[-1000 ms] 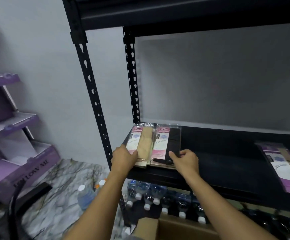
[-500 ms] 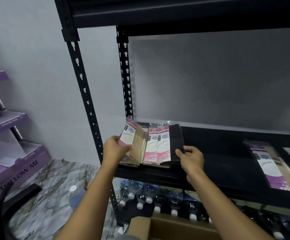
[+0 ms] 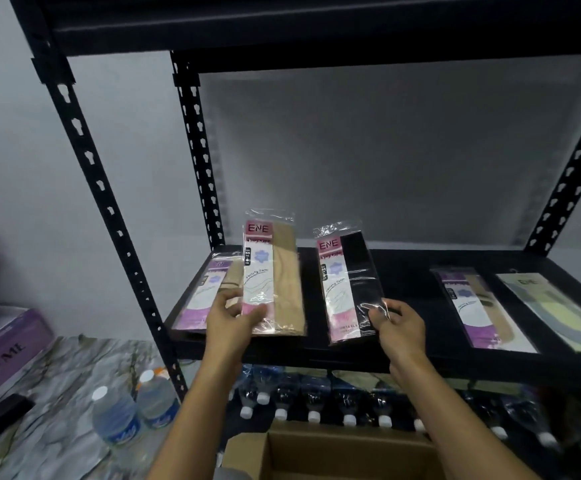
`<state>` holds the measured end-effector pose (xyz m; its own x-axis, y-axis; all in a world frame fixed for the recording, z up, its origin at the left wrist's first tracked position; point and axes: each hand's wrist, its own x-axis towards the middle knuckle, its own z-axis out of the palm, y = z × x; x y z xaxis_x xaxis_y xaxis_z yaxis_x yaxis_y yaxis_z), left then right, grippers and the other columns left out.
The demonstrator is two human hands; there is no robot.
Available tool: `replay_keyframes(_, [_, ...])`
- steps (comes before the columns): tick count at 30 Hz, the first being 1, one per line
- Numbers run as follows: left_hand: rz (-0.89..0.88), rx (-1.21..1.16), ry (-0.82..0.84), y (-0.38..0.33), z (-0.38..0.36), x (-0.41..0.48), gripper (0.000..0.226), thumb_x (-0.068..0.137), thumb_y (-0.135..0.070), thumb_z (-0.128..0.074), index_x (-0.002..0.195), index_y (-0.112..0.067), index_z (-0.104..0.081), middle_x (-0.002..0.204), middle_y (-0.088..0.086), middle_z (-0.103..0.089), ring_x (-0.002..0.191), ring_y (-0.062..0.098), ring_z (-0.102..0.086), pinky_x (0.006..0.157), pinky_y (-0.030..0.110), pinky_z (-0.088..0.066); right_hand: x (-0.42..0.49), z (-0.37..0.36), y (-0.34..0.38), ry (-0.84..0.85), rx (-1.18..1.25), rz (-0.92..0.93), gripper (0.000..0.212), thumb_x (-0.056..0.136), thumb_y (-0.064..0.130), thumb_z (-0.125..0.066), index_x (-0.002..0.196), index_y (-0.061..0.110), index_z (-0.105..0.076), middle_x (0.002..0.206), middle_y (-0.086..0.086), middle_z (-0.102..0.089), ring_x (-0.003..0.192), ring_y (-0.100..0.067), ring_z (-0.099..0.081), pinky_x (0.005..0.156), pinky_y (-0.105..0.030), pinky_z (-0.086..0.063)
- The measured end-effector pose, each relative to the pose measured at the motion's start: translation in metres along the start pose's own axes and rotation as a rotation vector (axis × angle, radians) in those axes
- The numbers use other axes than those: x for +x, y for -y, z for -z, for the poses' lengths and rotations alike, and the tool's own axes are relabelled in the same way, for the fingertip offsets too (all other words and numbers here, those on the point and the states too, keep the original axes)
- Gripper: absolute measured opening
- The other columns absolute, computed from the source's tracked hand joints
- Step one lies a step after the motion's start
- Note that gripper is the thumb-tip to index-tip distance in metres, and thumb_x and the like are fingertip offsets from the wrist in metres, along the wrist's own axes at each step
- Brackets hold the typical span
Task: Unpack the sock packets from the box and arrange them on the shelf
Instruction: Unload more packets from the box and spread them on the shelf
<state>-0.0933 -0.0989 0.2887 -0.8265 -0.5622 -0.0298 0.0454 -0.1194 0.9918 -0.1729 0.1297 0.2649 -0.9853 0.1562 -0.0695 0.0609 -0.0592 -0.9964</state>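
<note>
**Two packets in our grips, three on the shelf**

Our left grip (image 3: 233, 313) curls thumb and fingers round the lower end of one beige sock packet (image 3: 277, 271). It holds the packet raised over the left part of the shelf (image 3: 403, 356). Our right grip (image 3: 399, 323) pinches the lower right corner of one black sock packet (image 3: 347, 285). This one is also raised, near the beige one but not touching it.

Three more packets lie flat on the shelf. One is the left purple packet (image 3: 204, 292), partly hidden behind the beige one. Well off to the right lie the right purple packet (image 3: 479, 306) and, just beside it, the yellow-green packet (image 3: 555, 310). We count five packets in all.

Under the shelf stands a row of capped bottles (image 3: 313, 400), too dim for us to count. Two loose water bottles (image 3: 115, 414) stand on the marbled floor at left. One open cardboard box (image 3: 334, 452) sits at the bottom edge, between our forearms.
</note>
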Motion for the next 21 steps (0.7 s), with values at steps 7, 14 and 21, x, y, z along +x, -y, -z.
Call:
replay_keyframes(7, [0.03, 0.066, 0.11, 0.031, -0.063, -0.021, 0.039, 0.082, -0.001, -0.073, 0.111, -0.014, -0.05, 0.106, 0.011, -0.068, 0.091, 0.024, -0.069, 0.068, 0.027, -0.052, 0.008, 0.061, -0.004, -0.13, -0.026, 0.007, 0.026, 0.086, 0.006, -0.065, 0.109, 0.015, -0.057, 0.097, -0.004, -0.067, 0.092, -0.019, -0.062, 0.089, -0.036, -0.048])
replay_keyframes(14, [0.074, 0.099, 0.135, 0.05, -0.097, -0.025, 0.044, 0.081, -0.001, -0.074, 0.118, -0.007, -0.049, 0.101, 0.015, -0.069, 0.089, 0.028, -0.069, 0.073, 0.034, -0.056, 0.028, 0.101, -0.007, -0.213, -0.072, 0.011, 0.03, 0.086, 0.008, -0.066, 0.114, 0.011, -0.058, 0.108, -0.004, -0.056, 0.105, -0.018, -0.052, 0.091, -0.03, -0.041])
replay_keyframes(21, [0.071, 0.099, 0.135, 0.055, -0.101, -0.021, 0.041, 0.081, 0.0, -0.074, 0.113, -0.01, -0.049, 0.1, 0.015, -0.071, 0.09, 0.03, -0.07, 0.079, 0.041, -0.058, 0.051, 0.093, -0.01, -0.211, -0.34, 0.018, 0.029, 0.085, 0.013, -0.068, 0.112, 0.007, -0.059, 0.116, -0.013, -0.062, 0.101, -0.026, -0.059, 0.088, -0.034, -0.048])
